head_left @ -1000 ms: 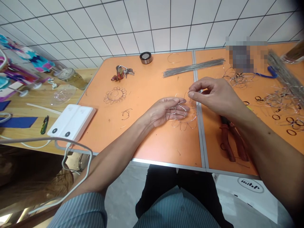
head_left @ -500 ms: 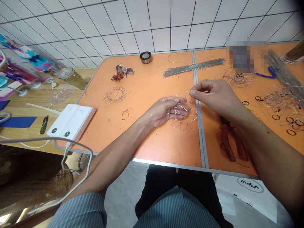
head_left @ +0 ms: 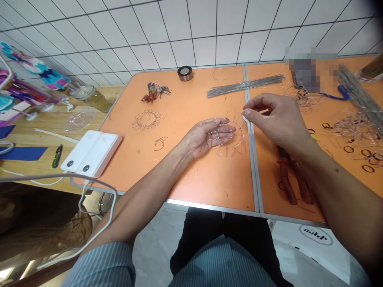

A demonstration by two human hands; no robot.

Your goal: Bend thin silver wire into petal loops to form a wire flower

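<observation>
- Wire flower frame (head_left: 236, 149) is held over the left orange panel of the bench (head_left: 209, 187), just beside the metal seam between the panels.
- Its thin silvery wire is bent into rounded petal loops, and a few straighter strands are laid across the fingers of the left hand.
- The left grip (head_left: 206, 137) is lightly closed on the frame, with the palm turned up and the fingers only slightly curled.
- The right grip (head_left: 278, 119) is held just above the frame's upper edge, with the thumb and fingertips (head_left: 245, 113) drawn close together. Whether a strand is pinched between them cannot be told, as the wire is too fine.
- A bundle of straight steel wires (head_left: 245, 86) is laid beyond the hands, and a tangle of wire scraps (head_left: 303, 97) is heaped to its right.
- Red-handled pliers (head_left: 289, 179) are lying on the right panel below the right forearm, and small dark wire rings (head_left: 356, 153) are scattered to their right.
- A similar flat wire flower (head_left: 146, 119) and a short bent wire (head_left: 160, 143) are placed on the left panel, left of the hands.
- Keys (head_left: 155, 91) and a round metal tin (head_left: 185, 73) are set near the far edge.
</observation>
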